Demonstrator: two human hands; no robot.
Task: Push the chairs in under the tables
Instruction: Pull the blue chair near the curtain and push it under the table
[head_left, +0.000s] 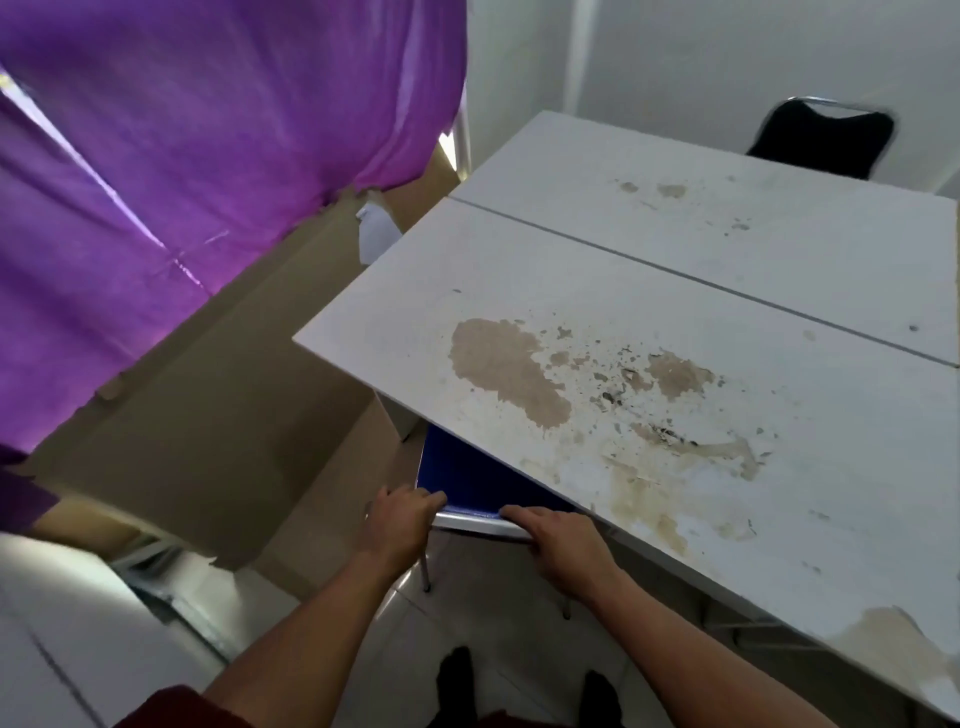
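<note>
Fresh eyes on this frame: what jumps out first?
The purple curtain filling the upper left, then the white table with its peeled brown patches at centre right. At bottom centre, the left hand and right hand grip the blue chair, already mostly under the table.

Purple curtain, brown cardboard beneath.

Near chair under near table; far chair behind far table.
</note>
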